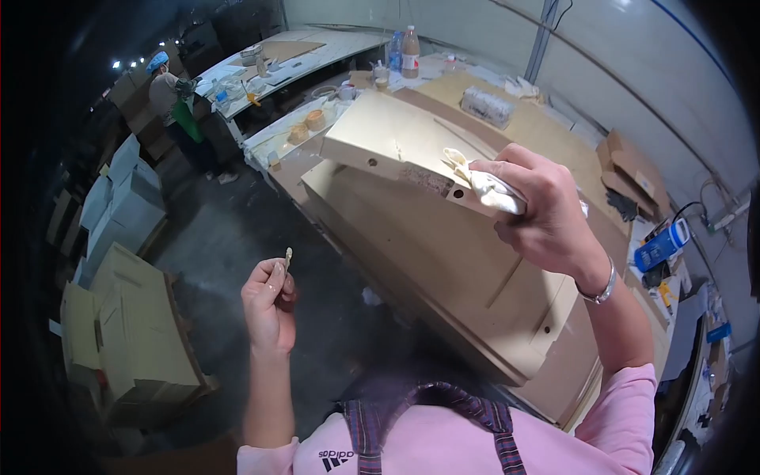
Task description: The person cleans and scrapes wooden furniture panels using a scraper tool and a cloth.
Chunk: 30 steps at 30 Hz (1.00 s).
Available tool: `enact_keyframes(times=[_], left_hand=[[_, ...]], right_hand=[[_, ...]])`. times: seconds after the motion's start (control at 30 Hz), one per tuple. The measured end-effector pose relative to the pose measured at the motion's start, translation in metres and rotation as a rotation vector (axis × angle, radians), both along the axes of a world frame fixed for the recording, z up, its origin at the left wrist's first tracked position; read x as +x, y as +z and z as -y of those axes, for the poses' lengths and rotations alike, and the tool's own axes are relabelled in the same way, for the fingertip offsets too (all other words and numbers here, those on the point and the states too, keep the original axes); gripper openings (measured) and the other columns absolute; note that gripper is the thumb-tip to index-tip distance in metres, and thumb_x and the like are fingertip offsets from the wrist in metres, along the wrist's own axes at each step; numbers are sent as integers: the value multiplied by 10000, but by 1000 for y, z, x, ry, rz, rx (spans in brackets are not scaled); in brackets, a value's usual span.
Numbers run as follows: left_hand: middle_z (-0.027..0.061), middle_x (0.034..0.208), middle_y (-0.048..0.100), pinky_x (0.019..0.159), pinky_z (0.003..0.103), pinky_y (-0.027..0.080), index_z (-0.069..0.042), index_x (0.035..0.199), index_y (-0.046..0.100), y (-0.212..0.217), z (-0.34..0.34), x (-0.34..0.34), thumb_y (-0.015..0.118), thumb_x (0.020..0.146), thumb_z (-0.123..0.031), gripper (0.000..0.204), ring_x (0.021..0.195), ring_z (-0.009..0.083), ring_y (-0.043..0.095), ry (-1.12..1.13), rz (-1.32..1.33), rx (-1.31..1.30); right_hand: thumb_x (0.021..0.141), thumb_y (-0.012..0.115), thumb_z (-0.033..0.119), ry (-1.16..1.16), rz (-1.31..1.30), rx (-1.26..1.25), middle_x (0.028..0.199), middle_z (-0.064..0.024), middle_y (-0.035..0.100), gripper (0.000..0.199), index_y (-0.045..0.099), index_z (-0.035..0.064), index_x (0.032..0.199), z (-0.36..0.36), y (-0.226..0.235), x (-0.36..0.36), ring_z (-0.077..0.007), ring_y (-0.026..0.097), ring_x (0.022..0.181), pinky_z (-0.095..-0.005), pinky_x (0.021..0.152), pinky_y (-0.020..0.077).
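Between the thumb and fingers of my left hand [271, 294] is a small, thin, pale piece [288, 256], too small to name; it stands upright, away from the panels. My right hand [542, 202] is closed round a crumpled white cloth [499, 195] at the end of a cream panel [376, 131]. This panel is tilted up, and its edge faces me with dark round holes and a brownish, rough patch [427, 180]. Beneath it lies a larger cream panel [427, 245] with a long slot. My right palm and whatever else it grips are hidden.
The panels rest on a brown-covered workbench [582, 340]. Bottles [410, 54], orange-brown tubs [315, 119] and a wrapped block [486, 107] stand at the back. A blue container [661, 245] is at right. Cardboard-covered stacks [142, 317] fill the left; a person [178, 103] stands far left.
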<state>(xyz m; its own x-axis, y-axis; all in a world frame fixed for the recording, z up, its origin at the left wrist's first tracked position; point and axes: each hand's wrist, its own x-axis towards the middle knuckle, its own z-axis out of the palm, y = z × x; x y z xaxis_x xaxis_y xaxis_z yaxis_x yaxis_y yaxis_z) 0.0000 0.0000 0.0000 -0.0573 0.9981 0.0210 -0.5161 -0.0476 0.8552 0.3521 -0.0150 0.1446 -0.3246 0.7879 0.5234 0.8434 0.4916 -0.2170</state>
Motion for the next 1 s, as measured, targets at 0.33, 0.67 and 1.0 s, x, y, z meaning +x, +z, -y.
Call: enact_keyframes(times=[0.33, 0.67, 1.0], left_hand=[[-24, 696, 574, 572, 206, 357, -48, 977, 669, -10, -3, 15, 669, 968, -121, 74, 615, 49, 472, -16, 36, -15], [-46, 696, 522, 583, 202, 327, -84, 989, 646, -38, -10, 11, 634, 995, -142, 60, 613, 39, 407, -20, 46, -70], [-50, 695, 502, 584, 211, 305, -84, 980, 639, -49, -9, -3, 628, 991, -143, 61, 617, 43, 387, -20, 42, -111]], right_hand=[[530, 693, -106, 59, -396, -209, 967, -13, 559, 484, 678, -63, 1012, -8, 30, 25, -99, 528, 843, -234, 704, 450], [517, 696, -108, -58, -582, -313, 899, 5, 668, 510, 715, -35, 1021, -8, 58, 32, -101, 604, 791, -239, 757, 506], [534, 667, -162, -21, -659, -326, 969, -75, 738, 563, 702, -55, 1085, -11, 61, 35, -175, 703, 825, -302, 802, 573]])
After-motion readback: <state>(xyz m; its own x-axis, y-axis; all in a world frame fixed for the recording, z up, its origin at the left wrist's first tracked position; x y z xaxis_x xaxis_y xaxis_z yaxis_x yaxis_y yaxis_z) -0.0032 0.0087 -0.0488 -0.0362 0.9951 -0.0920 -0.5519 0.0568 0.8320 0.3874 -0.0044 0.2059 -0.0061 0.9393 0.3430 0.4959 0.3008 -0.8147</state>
